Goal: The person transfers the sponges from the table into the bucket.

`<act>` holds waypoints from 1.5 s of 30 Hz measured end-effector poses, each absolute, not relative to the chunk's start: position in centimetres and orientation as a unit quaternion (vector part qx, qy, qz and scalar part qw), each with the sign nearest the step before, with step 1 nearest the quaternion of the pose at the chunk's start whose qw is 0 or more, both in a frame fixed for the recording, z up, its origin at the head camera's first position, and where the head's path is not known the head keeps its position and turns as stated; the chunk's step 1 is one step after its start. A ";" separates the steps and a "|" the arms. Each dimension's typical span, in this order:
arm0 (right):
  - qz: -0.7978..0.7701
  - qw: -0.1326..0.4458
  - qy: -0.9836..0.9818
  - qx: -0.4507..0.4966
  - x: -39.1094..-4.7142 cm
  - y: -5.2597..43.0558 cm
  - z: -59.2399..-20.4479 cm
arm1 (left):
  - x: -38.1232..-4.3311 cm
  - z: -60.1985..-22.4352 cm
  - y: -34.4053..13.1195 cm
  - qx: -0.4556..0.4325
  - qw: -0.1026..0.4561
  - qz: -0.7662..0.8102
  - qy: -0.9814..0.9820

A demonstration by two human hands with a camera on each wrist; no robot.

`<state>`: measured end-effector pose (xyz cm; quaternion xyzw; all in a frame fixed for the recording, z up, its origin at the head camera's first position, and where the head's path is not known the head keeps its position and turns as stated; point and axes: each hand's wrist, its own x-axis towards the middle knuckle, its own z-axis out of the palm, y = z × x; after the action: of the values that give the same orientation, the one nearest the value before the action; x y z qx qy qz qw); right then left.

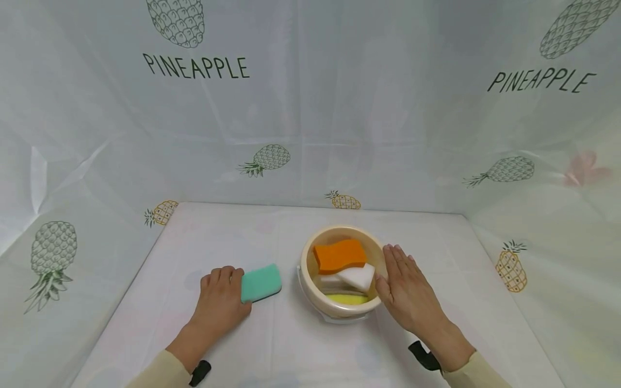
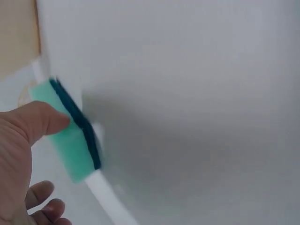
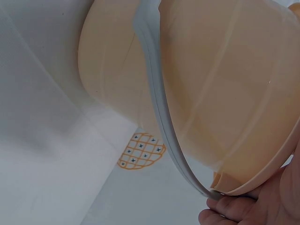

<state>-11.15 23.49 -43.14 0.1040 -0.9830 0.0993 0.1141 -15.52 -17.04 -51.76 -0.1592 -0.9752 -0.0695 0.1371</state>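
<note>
My left hand (image 1: 220, 299) pinches a mint-green sponge (image 1: 261, 283) with a dark scouring layer on one face. In the left wrist view the thumb lies across the green side of the sponge (image 2: 70, 136). To the right stands a cream bucket (image 1: 310, 285) with a grey handle (image 3: 161, 103) hanging along its outside. My right hand (image 1: 412, 299) rests against the bucket's right rim, its fingers extended along the outside. Inside the bucket lie an orange wavy-edged sponge (image 1: 341, 256), a white piece (image 1: 358, 277) and something yellow (image 1: 346, 299) lower down.
The bucket and sponge are over a white-covered table (image 1: 233, 226). A pale sheet (image 1: 364, 108) printed with pineapples hangs behind it and along both sides. Black straps (image 1: 424, 355) show at both wrists.
</note>
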 end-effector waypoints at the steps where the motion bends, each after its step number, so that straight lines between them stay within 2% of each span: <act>1: 0.099 0.114 -0.983 0.104 -11.2 23.5 -43.2 | -15.7 -51.6 -17.3 -0.154 0.133 -0.072 -0.976; 11: 0.099 0.115 -0.983 0.104 -11.0 23.5 -43.1 | -16.8 -51.3 -17.8 -0.157 0.103 -0.083 -0.979; 17: 0.098 0.114 -0.983 0.102 -11.0 23.4 -43.1 | -17.1 -51.9 -17.7 -0.169 0.106 -0.080 -0.977; 21: 0.098 0.118 -0.983 0.104 -11.1 23.4 -43.1 | -17.2 -51.9 -17.8 -0.187 0.130 -0.077 -0.971; 30: 0.099 0.115 -0.983 0.100 -11.1 23.3 -43.0 | -18.6 -50.2 -18.1 -0.242 0.251 -0.063 -0.935; 45: 0.096 0.112 -0.984 0.101 -11.2 23.5 -43.1 | -19.9 -46.6 -18.6 -0.248 0.284 -0.060 -0.924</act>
<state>-11.20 23.47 -43.14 0.1007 -0.9840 0.0956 0.1117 -19.92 -18.60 -46.60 -0.2476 -0.9243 -0.0600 0.2844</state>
